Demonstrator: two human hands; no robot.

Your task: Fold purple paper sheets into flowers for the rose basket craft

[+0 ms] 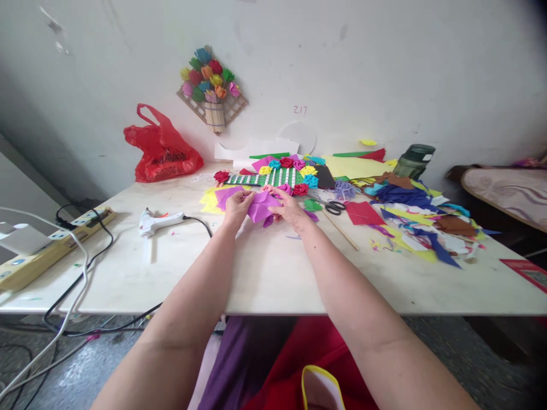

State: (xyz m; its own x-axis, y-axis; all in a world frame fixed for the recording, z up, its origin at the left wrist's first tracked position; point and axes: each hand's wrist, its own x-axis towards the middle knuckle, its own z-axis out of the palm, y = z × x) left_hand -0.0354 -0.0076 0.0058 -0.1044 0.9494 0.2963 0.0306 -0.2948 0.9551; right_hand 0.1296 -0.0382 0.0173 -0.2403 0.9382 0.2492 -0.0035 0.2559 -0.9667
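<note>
A purple paper piece (259,206) is held between both my hands over the middle of the white table (273,273). My left hand (237,205) pinches its left side with fingers closed. My right hand (288,208) grips its right edge, fingers curled on the paper. Just behind lies a green and white woven paper panel (273,178) ringed with coloured paper flowers, and a yellow sheet (209,200) sits under the purple paper at the left.
A white glue gun (158,221) lies to the left, its cord running off the table. A power strip (51,245) sits at the far left. Scissors (334,206), a wooden stick (341,230) and paper scraps (419,222) cover the right. A red bag (161,147) leans by the wall.
</note>
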